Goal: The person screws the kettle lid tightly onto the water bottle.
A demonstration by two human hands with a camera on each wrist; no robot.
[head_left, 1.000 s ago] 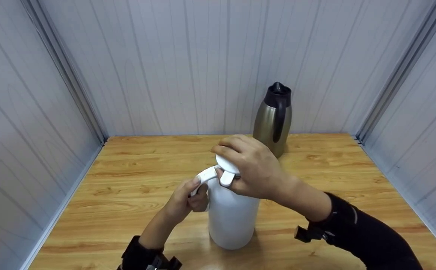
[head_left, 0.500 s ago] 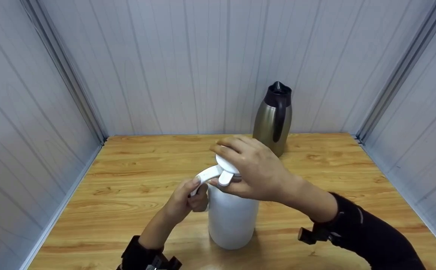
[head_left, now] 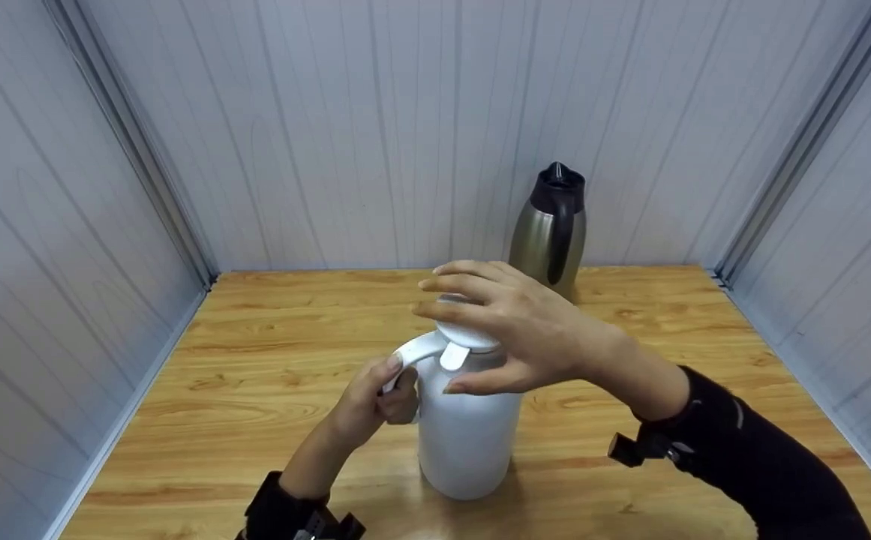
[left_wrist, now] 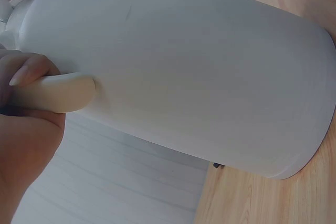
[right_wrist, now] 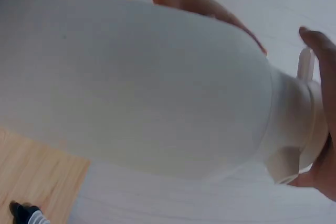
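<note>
A white jug [head_left: 467, 427] stands upright on the wooden table [head_left: 255, 390], near the front edge and about in the middle. It has a round white lid [head_left: 469, 336] on top and a curved white handle [head_left: 414, 352] that sticks out at 9 o'clock.

The left hand [head_left: 371, 401] is at 9 o'clock from the jug. Its fingers are curled tight around the handle, and the thumb lies on top of it. In the left wrist view the left hand [left_wrist: 26, 129] wraps the handle [left_wrist: 58, 94] right where it joins the jug's wide body [left_wrist: 199, 77].

The right hand [head_left: 514, 337] is over the top of the jug. It comes in from 4 o'clock. Its fingers are stretched out and spread apart above the lid, pointing to 9 o'clock. The thumb is low, in front of the jug's neck. The palm sits against the lid's far side, but the fingers do not curl around it. In the right wrist view the right hand [right_wrist: 323, 129] lies loose by the lid end of the jug [right_wrist: 131, 87], with one fingertip near the little white tab.

A shiny metal flask [head_left: 551, 229] with a black top and black handle stands at the back of the table, at 1 o'clock from the jug, well apart from both hands. Grey walls [head_left: 330, 127] stand around the table.
</note>
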